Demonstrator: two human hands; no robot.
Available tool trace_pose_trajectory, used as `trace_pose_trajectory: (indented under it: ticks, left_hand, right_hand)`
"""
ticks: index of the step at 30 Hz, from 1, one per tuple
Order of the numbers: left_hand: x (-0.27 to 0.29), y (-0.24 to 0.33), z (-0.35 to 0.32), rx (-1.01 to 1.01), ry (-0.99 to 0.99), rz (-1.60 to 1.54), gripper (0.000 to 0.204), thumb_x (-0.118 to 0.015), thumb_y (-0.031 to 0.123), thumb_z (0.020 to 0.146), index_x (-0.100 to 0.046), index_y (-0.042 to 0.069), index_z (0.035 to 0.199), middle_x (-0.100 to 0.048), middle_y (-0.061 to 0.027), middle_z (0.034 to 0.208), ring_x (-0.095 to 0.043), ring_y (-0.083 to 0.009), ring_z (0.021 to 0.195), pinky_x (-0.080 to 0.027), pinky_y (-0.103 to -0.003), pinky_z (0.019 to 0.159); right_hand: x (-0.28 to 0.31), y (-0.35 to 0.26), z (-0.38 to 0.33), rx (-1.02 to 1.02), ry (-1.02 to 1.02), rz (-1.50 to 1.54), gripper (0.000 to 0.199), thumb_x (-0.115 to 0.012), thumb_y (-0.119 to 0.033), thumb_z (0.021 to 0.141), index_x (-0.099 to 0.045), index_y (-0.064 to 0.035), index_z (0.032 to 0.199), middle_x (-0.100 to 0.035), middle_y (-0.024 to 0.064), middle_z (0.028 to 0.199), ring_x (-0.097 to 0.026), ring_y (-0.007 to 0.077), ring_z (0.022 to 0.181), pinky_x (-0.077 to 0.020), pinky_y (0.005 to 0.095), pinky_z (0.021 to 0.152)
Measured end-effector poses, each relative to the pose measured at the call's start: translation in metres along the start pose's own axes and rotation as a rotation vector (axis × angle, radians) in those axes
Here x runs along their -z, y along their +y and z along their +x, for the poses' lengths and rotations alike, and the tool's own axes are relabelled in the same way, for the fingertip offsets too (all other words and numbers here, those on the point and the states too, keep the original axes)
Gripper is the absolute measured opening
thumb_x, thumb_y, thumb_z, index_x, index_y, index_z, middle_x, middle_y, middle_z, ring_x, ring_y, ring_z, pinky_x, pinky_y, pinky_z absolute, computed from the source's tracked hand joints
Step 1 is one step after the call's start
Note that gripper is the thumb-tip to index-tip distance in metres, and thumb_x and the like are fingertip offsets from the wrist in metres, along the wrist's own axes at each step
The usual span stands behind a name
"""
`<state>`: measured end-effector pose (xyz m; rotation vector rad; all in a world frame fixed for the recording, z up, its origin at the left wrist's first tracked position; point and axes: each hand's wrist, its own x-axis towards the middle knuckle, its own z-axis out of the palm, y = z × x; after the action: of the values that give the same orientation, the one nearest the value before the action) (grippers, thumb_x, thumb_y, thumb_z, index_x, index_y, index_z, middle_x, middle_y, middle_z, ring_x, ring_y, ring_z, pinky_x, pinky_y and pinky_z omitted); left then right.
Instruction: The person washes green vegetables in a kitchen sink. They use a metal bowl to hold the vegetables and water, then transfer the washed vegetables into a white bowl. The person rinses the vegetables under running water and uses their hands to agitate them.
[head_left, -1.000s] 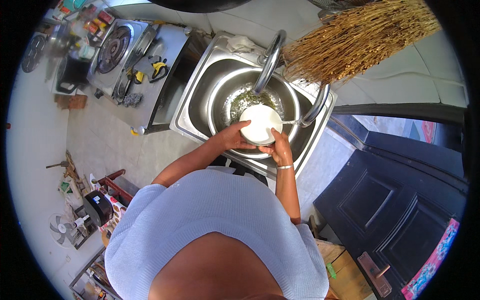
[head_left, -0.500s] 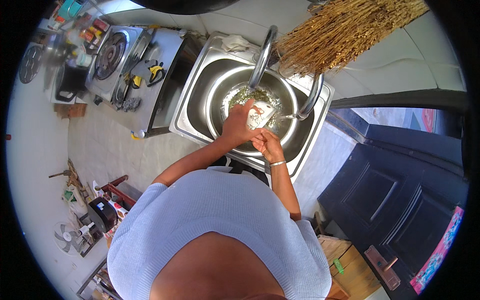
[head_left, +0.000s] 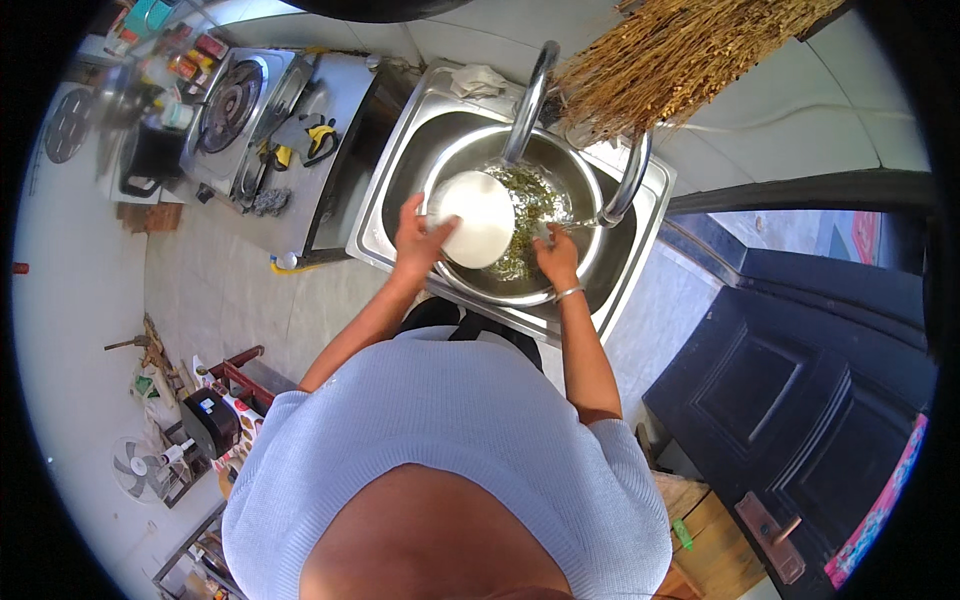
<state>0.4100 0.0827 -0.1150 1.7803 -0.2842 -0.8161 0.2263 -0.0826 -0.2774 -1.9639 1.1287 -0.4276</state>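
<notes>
My left hand (head_left: 415,238) grips a white bowl (head_left: 477,218) by its left rim and holds it tilted over a wide metal basin (head_left: 580,190) inside the steel sink (head_left: 395,215). The basin holds water with green leafy bits (head_left: 535,195). My right hand (head_left: 557,258) reaches into the basin at its right front, fingers closed near a thin stream from the right tap; whether it holds anything is hidden. A tall curved tap (head_left: 527,100) rises behind the bowl.
A second curved tap (head_left: 630,180) stands at the sink's right. A dry straw broom (head_left: 690,50) hangs above it. A gas stove (head_left: 235,100) with tools beside it sits to the left. A dark door (head_left: 810,400) is on the right, a small fan (head_left: 135,470) lower left.
The white bowl has gone from in front of me over the sink's edge to up and left over the basin. My right hand let go of it and moved into the basin.
</notes>
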Motion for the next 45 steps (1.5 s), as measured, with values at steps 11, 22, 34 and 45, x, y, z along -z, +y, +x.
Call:
trace_pose_trajectory:
  ticks: [11, 22, 34, 45]
  left_hand:
    - [0.112, -0.005, -0.029, 0.284, 0.049, -0.831, 0.067, -0.056, 0.049, 0.087, -0.033, 0.01, 0.136, -0.048, -0.0173, 0.131, -0.056, -0.0338, 0.112, -0.055, -0.048, 0.082]
    - [0.125, -0.026, -0.04, 0.259, -0.001, -0.809, 0.064, -0.043, 0.049, 0.093, -0.027, 0.009, 0.14, -0.048, -0.0157, 0.133, -0.053, -0.03, 0.117, -0.053, -0.046, 0.087]
    - [0.11, -0.012, -0.038, 0.302, -0.073, -0.696, 0.064, -0.039, 0.045, 0.095, -0.023, 0.004, 0.142, -0.044, -0.0188, 0.136, -0.05, -0.0315, 0.12, -0.047, -0.046, 0.095]
    - [0.099, -0.013, -0.036, 0.362, -0.09, -0.655, 0.063, -0.039, 0.045, 0.095, -0.025, 0.006, 0.142, -0.045, -0.0161, 0.135, -0.051, -0.0292, 0.119, -0.048, -0.043, 0.093]
  right_hand:
    - [-0.068, -0.058, 0.054, 0.092, 0.081, -0.619, 0.064, -0.073, -0.039, 0.07, -0.051, -0.0087, 0.123, -0.047, 0.0241, 0.117, -0.044, 0.0434, 0.109, -0.0441, 0.05, 0.09]
    - [-0.053, -0.059, -0.005, 0.356, -0.741, -0.954, 0.017, -0.058, -0.019, 0.078, -0.07, -0.009, 0.084, -0.063, 0.0138, 0.099, -0.059, 0.033, 0.095, -0.0521, 0.0441, 0.075]
    - [-0.012, -0.032, 0.037, 0.098, -0.178, -0.77, 0.054, -0.07, -0.036, 0.075, -0.049, -0.0005, 0.109, -0.053, 0.0194, 0.1, -0.056, 0.0382, 0.091, -0.0476, 0.045, 0.083]
    - [-0.063, -0.02, -0.01, 0.069, -0.579, -0.291, 0.011, -0.058, -0.004, 0.075, -0.066, -0.0042, 0.084, -0.065, 0.0142, 0.069, -0.065, 0.0238, 0.062, -0.0521, 0.0365, 0.054]
